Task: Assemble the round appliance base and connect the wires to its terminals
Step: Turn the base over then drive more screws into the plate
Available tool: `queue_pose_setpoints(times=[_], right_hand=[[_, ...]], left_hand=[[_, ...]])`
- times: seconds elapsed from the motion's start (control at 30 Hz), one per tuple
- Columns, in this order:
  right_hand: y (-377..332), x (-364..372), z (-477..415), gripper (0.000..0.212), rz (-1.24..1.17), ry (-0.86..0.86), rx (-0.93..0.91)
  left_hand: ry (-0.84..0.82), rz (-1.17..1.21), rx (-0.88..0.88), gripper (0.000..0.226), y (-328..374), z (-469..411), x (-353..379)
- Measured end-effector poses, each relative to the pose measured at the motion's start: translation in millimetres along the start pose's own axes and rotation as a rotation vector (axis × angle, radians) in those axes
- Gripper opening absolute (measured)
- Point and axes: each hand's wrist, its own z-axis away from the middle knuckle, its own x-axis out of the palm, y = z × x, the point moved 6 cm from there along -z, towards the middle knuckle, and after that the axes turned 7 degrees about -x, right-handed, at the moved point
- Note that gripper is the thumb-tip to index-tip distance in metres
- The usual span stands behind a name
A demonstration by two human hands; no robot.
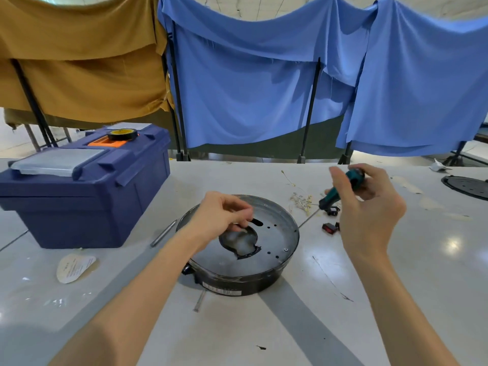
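Note:
The round appliance base (274, 241) lies on the white table, a black ring with a grey metal plate that has a large cut-out and several small holes. My left hand (219, 217) hovers over its left part with fingers curled, pinching something small and dark near a slot. My right hand (367, 204) is raised to the right of the base and grips a teal-handled screwdriver (340, 190), its tip pointing down-left toward the table. A small red switch (330, 228) and a bundle of pale wires (301, 200) lie right of the base.
A blue toolbox (87, 186) with a roll of black tape (122, 134) on top stands at the left. A metal rod (163, 233) lies beside it, a paper label (74, 268) in front. Another black round part (467, 186) sits at the far right. Cloth-draped frames stand behind.

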Motion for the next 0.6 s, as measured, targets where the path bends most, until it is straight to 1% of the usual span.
queue_pose_setpoints(times=[0.1, 0.17, 0.23, 0.3, 0.37, 0.43, 0.47, 0.53, 0.6], right_hand=[[5.0, -1.8, -4.6, 0.016, 0.014, -0.106, -0.016], [13.5, 2.0, -4.3, 0.014, 0.057, -0.215, -0.004], [26.0, 11.7, 1.8, 0.017, 0.127, -0.359, 0.042], [41.7, 27.3, 17.4, 0.023, 0.196, -0.543, 0.165], [57.7, 42.7, 41.4, 0.031, 0.280, -0.753, 0.320], [69.2, 53.6, 65.8, 0.038, 0.269, -0.913, 0.489], [72.9, 57.1, 72.9, 0.032, 0.217, -0.938, 0.553], [76.2, 58.6, 75.0, 0.008, 0.141, -0.900, 0.630], [76.9, 56.5, 71.5, 0.018, 0.152, -0.855, 0.641]], left_hand=[[0.171, -0.264, 0.024, 0.010, -12.6, 13.3, -24.0], [0.268, -0.332, 0.038, 0.014, -20.5, 24.9, -36.9], [0.316, -0.408, 0.049, 0.016, -25.0, 35.4, -43.0], [0.356, -0.572, 0.065, 0.015, -25.2, 41.5, -43.4], [0.440, -0.757, 0.104, 0.017, -21.1, 44.9, -40.3], [0.495, -0.784, 0.139, 0.018, -19.7, 45.7, -35.9], [0.503, -0.762, 0.143, 0.018, -21.3, 45.2, -33.8], [0.542, -0.699, 0.145, 0.019, -24.7, 45.2, -34.0], [0.637, -0.667, 0.173, 0.020, -24.8, 46.6, -39.4]])
